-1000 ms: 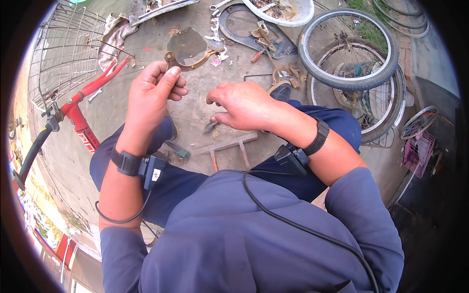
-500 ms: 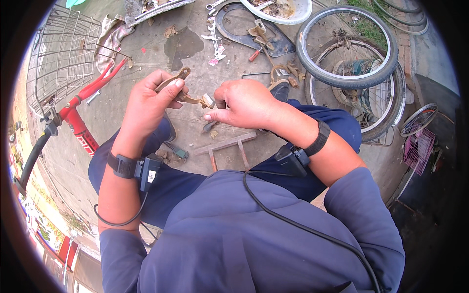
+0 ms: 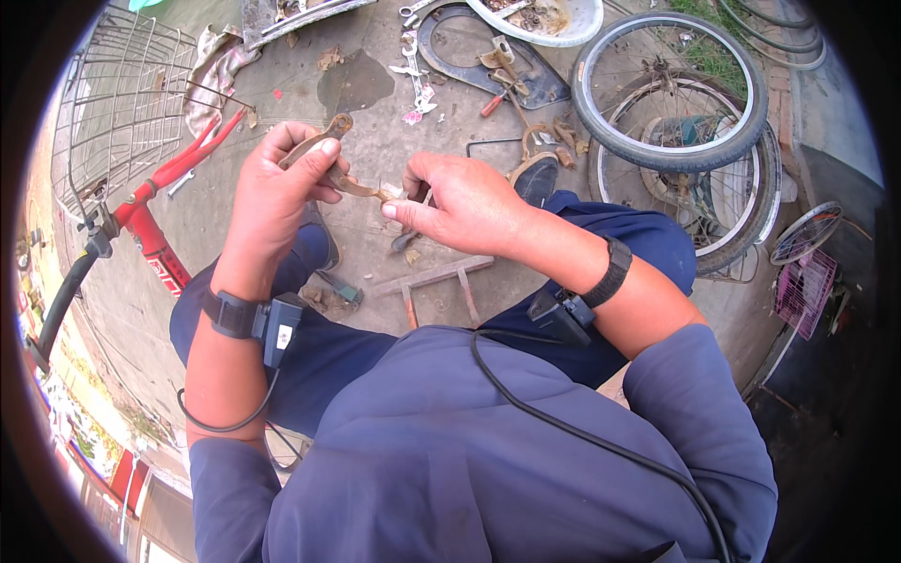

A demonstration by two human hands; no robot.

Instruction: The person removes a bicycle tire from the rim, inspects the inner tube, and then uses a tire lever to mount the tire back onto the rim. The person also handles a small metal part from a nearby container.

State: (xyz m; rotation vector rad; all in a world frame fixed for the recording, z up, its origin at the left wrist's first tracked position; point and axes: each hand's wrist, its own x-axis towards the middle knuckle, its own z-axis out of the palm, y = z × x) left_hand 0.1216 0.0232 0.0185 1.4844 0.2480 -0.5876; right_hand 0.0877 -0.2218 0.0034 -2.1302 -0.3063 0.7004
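Observation:
My left hand (image 3: 272,192) is closed round a rusty curved metal arm (image 3: 357,186) with a hole in its upper end. The thumb presses on the middle of it. My right hand (image 3: 460,197) is closed at the arm's other end, thumb and forefinger by a small pale piece (image 3: 396,191) there. Most of that piece is hidden behind the fingers, so its kind does not show. Both hands are held above the concrete ground between my knees.
A red bicycle frame (image 3: 150,235) with a wire basket (image 3: 122,113) stands at the left. Two bicycle wheels (image 3: 668,159) lie at the right. Wrenches (image 3: 410,61), a red-handled screwdriver (image 3: 490,105), a white basin (image 3: 587,21) and a small wooden frame (image 3: 436,274) lie around on the ground.
My left hand has shifted slightly left and up with the metal arm. The right thumb has moved closer to the arm's end, and less of the pale piece shows.

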